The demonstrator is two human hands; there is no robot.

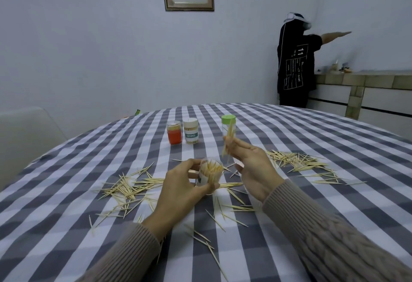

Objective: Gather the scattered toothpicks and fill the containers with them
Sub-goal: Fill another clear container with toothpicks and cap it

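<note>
We pinch a small bunch of toothpicks [227,142] in our right hand [252,170], thumb and fingertips pressed together on the lower part of the bunch, so this grip is closed on the sticks. The bunch stands almost straight up, points up and down, leaning just a little. Our left hand [182,189] has its fingers curled round the open clear container [210,173], which is tipped with its mouth toward us and already looks quite full of sticks. The container sits down and to the left of the bunch, close by but not touching it. So we think the next move turns on this: the bunch has to swing left and down until its long line matches the mouth of the container, then slide in. The right hand is the nearer one for that, since it already has the sticks. Farther out, many loose toothpicks [131,187] lie on the checked table [66,226], with another pile [298,162] to the right. Behind the bunch stands a green-lidded tube [228,125], and farther left a white jar [190,131] and an orange jar [174,132], both with sticks inside
</note>
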